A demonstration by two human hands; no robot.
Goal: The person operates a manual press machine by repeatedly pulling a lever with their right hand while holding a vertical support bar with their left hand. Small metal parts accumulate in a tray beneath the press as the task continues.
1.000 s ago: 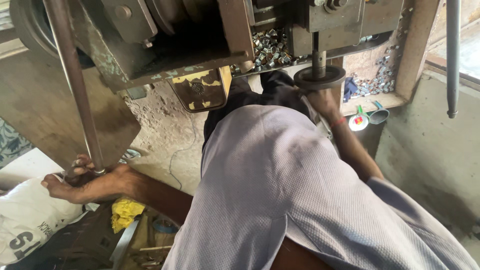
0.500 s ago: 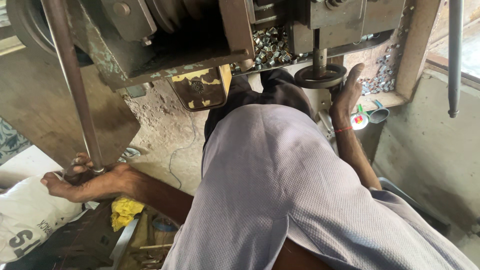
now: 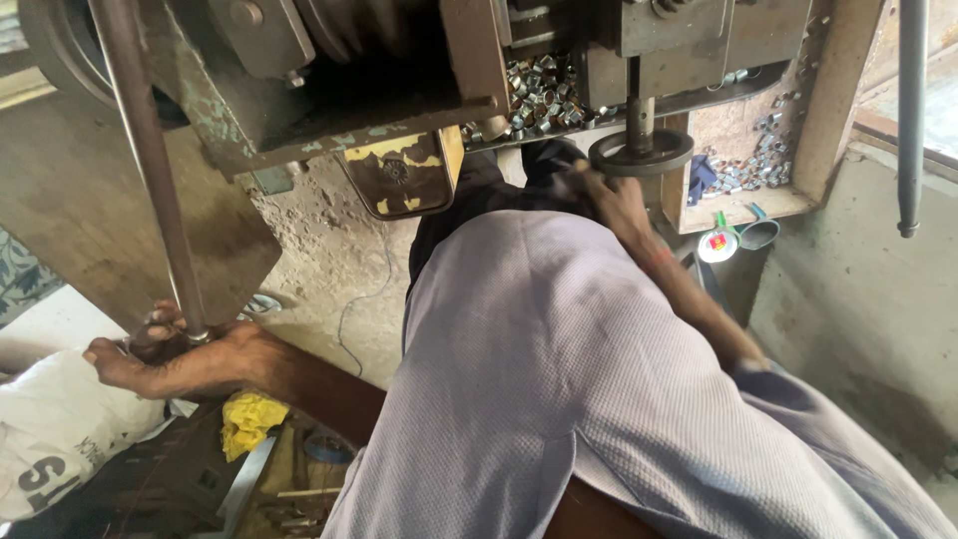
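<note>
Your left hand (image 3: 165, 354) wraps closed around the long lever rod (image 3: 150, 170) for leverage — your right hand (image 3: 614, 200), fingers curled, steadies the round handwheel (image 3: 641, 152).

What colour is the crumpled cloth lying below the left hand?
Yellow. The crumpled cloth shows clearly in the head view, just below the left hand.

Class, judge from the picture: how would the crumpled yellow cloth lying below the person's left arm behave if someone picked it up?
The yellow cloth lies bunched in soft folds, so it would probably hang floppy and feel light. It looks unlikely to roll or break. Tools lie close beside it, so it might snag or drag one along.
</note>
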